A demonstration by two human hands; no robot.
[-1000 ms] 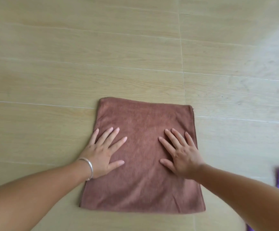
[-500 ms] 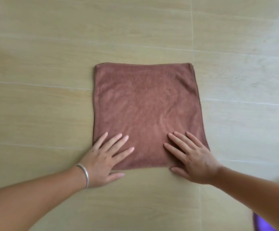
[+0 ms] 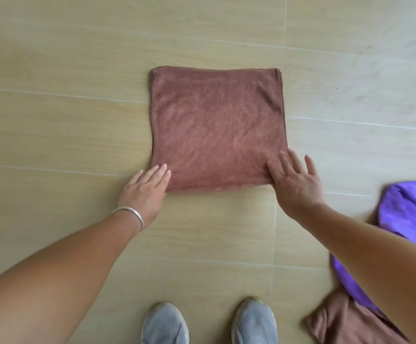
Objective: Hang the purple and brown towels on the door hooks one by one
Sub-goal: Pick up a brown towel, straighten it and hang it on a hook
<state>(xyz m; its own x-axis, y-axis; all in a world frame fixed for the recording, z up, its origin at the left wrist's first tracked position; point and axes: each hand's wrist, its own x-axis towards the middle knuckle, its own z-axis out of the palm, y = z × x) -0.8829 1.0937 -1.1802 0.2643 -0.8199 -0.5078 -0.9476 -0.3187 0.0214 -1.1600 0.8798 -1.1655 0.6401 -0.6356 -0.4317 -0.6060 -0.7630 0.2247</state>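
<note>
A folded brown towel (image 3: pixel 216 127) lies flat on the wood-look floor in the middle of the view. My left hand (image 3: pixel 144 192), with a silver bangle at the wrist, rests with straight fingers on the towel's near left corner. My right hand (image 3: pixel 293 180) lies flat with spread fingers on the near right corner. A purple towel (image 3: pixel 410 212) lies crumpled on the floor at the right, partly hidden by my right forearm. A second brown towel (image 3: pixel 343 321) lies bunched at the lower right.
My two grey shoes (image 3: pixel 209 324) stand at the bottom edge, toes pointing at the towel. The floor (image 3: pixel 65 120) is pale tile with thin grout lines. No door or hooks are in view.
Both hands slid from the middle of the brown towel back to its near edge and out to its corners. The view pulled back and down, showing my shoes and more of the purple towel.
</note>
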